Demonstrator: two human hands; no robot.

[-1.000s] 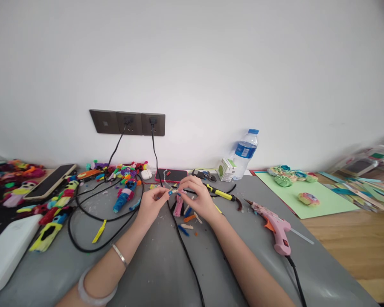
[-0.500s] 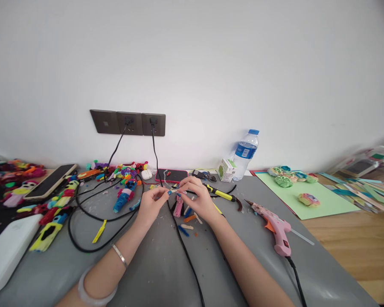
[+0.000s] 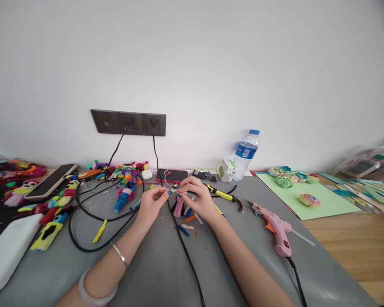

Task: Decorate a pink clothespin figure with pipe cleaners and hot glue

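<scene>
My left hand (image 3: 152, 207) and my right hand (image 3: 198, 198) meet over the middle of the grey table, thumbs and forefingers pinched. Between the fingertips is a small pale piece of pipe cleaner (image 3: 173, 191), mostly covered by the fingers. Just below the pinch lies a pink fuzzy pipe-cleaner figure (image 3: 179, 206), partly behind my right hand. Short pipe-cleaner pieces in blue (image 3: 183, 230), orange (image 3: 190, 218) and cream (image 3: 187, 227) are scattered close to my right wrist. A blue and red fuzzy figure (image 3: 123, 199) rests to the left of my left hand.
A pink glue gun (image 3: 280, 232) lies at right, near green paper (image 3: 326, 207). A yellow-black tool (image 3: 222, 194), small box (image 3: 227, 170) and water bottle (image 3: 245, 155) stand or lie behind. Black cables (image 3: 187, 251) cross the table. Phones (image 3: 53, 181), a white device (image 3: 11, 251) and fuzzy figures (image 3: 49, 232) fill the left.
Almost nothing differs. Both hands keep their pinch in the same place, with only a tiny shift of the fingers and of the camera view.
</scene>
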